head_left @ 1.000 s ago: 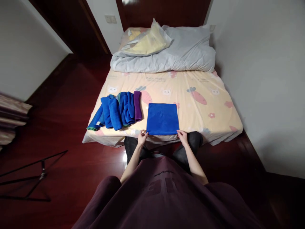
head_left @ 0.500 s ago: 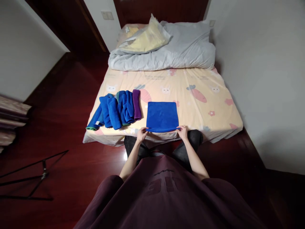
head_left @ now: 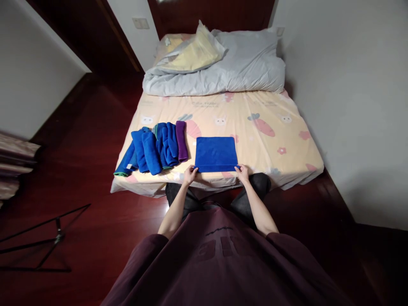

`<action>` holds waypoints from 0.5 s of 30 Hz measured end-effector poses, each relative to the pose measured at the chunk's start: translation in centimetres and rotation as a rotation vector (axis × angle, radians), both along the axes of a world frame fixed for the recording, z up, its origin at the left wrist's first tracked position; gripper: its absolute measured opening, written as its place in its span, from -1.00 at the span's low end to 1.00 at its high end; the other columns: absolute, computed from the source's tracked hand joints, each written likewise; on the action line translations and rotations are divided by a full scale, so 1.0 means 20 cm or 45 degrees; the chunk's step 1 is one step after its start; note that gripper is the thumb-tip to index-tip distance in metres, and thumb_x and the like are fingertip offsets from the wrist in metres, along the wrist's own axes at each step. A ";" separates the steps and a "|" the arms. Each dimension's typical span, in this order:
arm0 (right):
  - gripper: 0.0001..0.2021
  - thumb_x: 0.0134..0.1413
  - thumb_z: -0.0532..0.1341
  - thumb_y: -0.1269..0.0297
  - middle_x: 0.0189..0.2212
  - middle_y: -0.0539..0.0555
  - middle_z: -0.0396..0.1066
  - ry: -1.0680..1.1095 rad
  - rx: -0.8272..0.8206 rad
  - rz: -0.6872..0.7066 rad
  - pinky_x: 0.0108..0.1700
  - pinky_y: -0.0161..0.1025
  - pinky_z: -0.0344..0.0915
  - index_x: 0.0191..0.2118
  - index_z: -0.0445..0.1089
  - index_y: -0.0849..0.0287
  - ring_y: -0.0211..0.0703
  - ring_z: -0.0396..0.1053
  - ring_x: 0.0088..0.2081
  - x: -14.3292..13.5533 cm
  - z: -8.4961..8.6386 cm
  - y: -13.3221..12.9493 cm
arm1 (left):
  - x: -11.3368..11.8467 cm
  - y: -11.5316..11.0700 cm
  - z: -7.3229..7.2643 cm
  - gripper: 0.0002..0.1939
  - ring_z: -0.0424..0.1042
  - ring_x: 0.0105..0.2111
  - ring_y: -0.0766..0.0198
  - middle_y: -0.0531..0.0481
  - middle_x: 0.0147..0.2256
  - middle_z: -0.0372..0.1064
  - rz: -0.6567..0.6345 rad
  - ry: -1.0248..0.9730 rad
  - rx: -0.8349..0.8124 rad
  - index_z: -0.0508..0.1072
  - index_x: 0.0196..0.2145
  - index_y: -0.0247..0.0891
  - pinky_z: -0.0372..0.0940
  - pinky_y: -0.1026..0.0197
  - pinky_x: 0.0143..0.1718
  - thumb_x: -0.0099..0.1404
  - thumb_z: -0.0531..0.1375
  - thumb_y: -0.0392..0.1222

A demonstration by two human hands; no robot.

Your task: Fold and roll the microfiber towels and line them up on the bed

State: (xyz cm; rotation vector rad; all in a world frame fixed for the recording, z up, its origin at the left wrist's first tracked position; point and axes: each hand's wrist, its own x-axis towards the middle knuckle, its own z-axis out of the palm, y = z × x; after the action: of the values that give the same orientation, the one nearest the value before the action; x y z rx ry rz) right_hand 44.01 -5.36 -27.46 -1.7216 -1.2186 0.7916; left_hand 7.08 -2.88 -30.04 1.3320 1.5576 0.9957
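Observation:
A blue cloth (head_left: 216,151) lies flat near the front edge of the bed, with a narrow strip folded over along its near side. My left hand (head_left: 190,174) pinches the near left corner of that strip. At the near right corner, my right hand (head_left: 242,173) grips the same fold. To the left, several rolled blue cloths (head_left: 152,153) lie side by side, some with green edging. A rolled purple cloth (head_left: 181,141) rests at the right end of this row.
The bed (head_left: 274,148) has a patterned sheet. A grey quilt (head_left: 251,61) and a yellow pillow (head_left: 200,51) lie at its far end. A black metal stand (head_left: 58,238) is on the floor at left. A wall (head_left: 350,106) runs along the right.
Both hands have moved slightly away from me, and the near edge of the blue cloth has turned over into a visible flat strip. The view has shifted a little.

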 end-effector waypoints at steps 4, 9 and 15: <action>-0.64 0.10 0.31 -0.05 -0.41 0.15 0.53 0.014 -0.042 0.083 -0.22 -0.16 0.45 -0.30 0.48 0.20 -0.02 0.50 -0.33 0.03 -0.03 0.02 | -0.03 0.01 -0.02 -0.70 0.61 -0.24 0.07 -0.14 -0.28 0.61 0.052 0.079 -0.053 0.51 -0.22 -0.24 0.45 0.10 -0.12 0.25 0.26 0.05; -0.61 0.17 0.26 -0.11 -0.42 0.17 0.54 -0.127 -0.057 0.069 -0.20 -0.14 0.46 -0.36 0.46 0.16 0.02 0.52 -0.32 0.05 -0.08 0.02 | -0.03 0.01 -0.03 -0.71 0.61 -0.20 0.03 -0.15 -0.27 0.62 0.065 0.185 -0.062 0.54 -0.24 -0.23 0.44 0.08 -0.09 0.28 0.25 0.06; -0.63 0.24 0.19 -0.07 -0.30 0.23 0.60 -0.240 0.005 0.039 -0.07 -0.12 0.46 -0.26 0.49 0.16 0.04 0.56 -0.24 0.04 -0.13 -0.02 | 0.00 -0.01 -0.07 -0.64 0.61 -0.17 0.03 -0.16 -0.26 0.62 0.100 0.265 0.045 0.59 -0.17 -0.24 0.43 0.08 -0.05 0.32 0.21 0.10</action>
State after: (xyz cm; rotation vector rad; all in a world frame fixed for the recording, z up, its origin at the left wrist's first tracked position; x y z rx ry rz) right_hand 44.72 -5.69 -30.05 -1.8102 -1.3736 0.6557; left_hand 6.99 -3.07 -31.45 1.4463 1.7668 0.9600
